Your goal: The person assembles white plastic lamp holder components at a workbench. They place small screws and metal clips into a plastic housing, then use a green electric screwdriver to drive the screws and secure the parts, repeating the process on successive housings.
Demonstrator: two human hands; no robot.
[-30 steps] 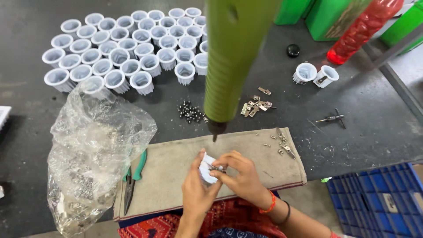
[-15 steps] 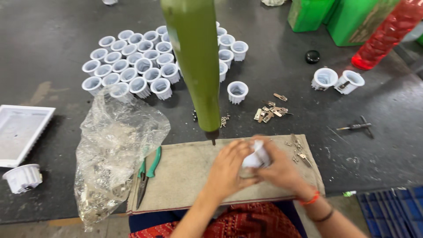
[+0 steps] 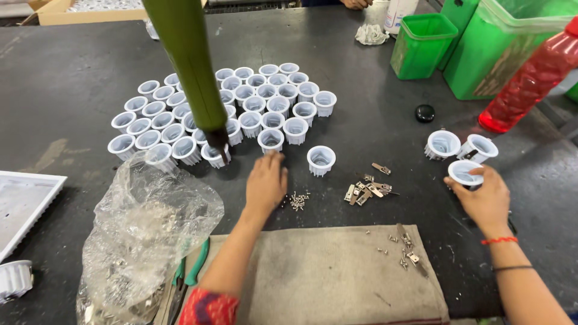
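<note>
White plastic cups (image 3: 180,117) crowd the dark table's (image 3: 72,72) left side w/ a clear bag (image 3: 144,241) in front. Our left hand (image 3: 266,183) lies flat, fingers loose, holding nothing, just below one cup (image 3: 271,139) at the cluster's edge, prob. within easy reach. Screws (image 3: 297,200) & clips (image 3: 364,191) sit mid-table. Our right hand (image 3: 484,198) grips a separate cup (image 3: 465,173) beside two others.
</note>
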